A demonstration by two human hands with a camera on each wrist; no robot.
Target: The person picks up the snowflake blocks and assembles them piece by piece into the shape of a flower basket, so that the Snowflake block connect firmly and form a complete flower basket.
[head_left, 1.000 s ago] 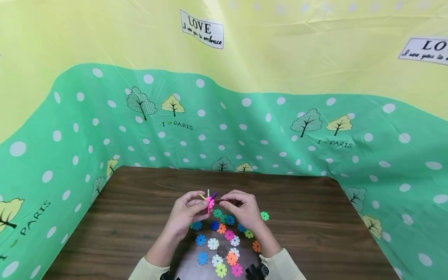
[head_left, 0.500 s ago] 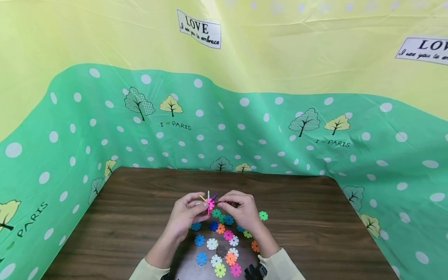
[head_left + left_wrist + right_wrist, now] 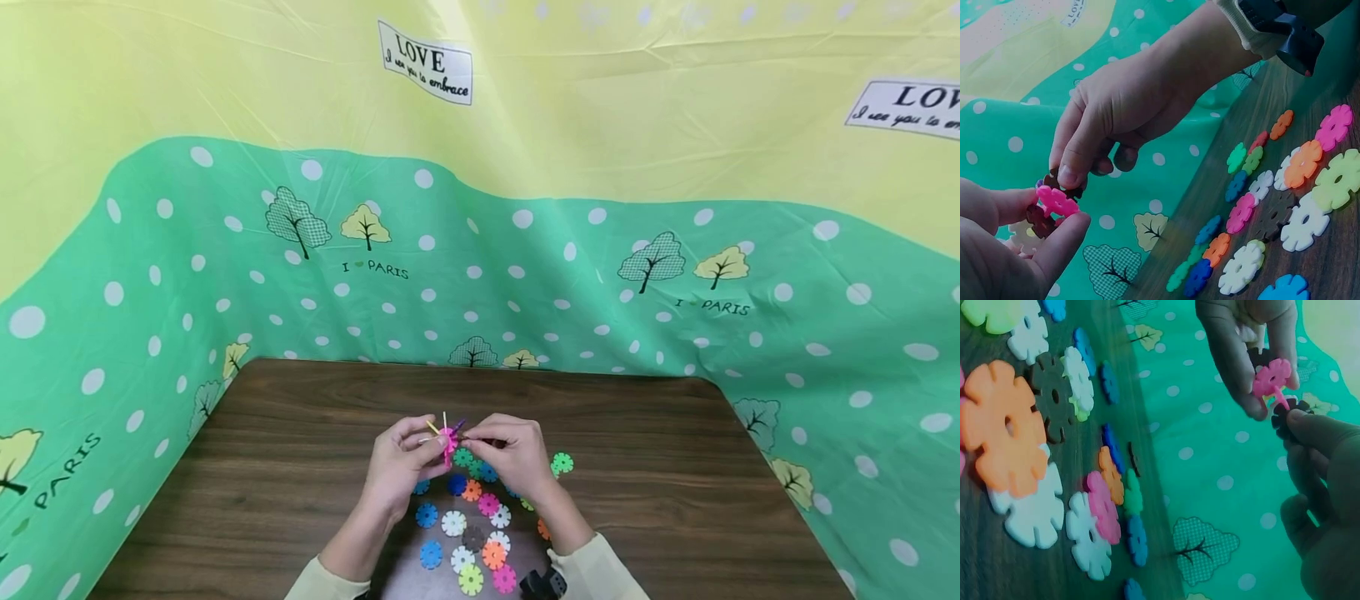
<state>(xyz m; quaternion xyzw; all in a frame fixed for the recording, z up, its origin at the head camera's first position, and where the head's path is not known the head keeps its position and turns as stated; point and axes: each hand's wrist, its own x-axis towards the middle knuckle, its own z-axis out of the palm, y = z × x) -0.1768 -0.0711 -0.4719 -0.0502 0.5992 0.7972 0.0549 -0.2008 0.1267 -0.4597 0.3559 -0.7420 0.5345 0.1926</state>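
The person's two hands meet above the worktop (image 3: 637,467), over the far side of the scattered discs; the left hand (image 3: 401,467) holds a cluster of notched discs (image 3: 448,442), its thumb and a finger pinching it at the edges; the right hand (image 3: 521,454) pinches a dark brown disc (image 3: 1281,427) between thumb and finger, close against the cluster; whether its notch is seated there cannot be told.

At the front of the cluster a pink disc (image 3: 1057,201) shows its face; around it white, yellow, purple and brown pieces stand out edge-on, with another pink one below; how firmly each is joined is hidden by the fingers.

The discs look like thin, stiff, smooth plastic; they should be very light, unlikely to break, and somewhat slippery on their flat faces; the brown disc is best taken by its outer rim, opposite the notch to be joined, as the right hand seems to have it; the cluster is best steadied at the pink centre, since a push on an outlying piece could twist it loose.

Nearer the person lie loose discs, among them an orange disc (image 3: 494,553), a blue disc (image 3: 431,555) and a yellow-green disc (image 3: 471,579); some overlap.
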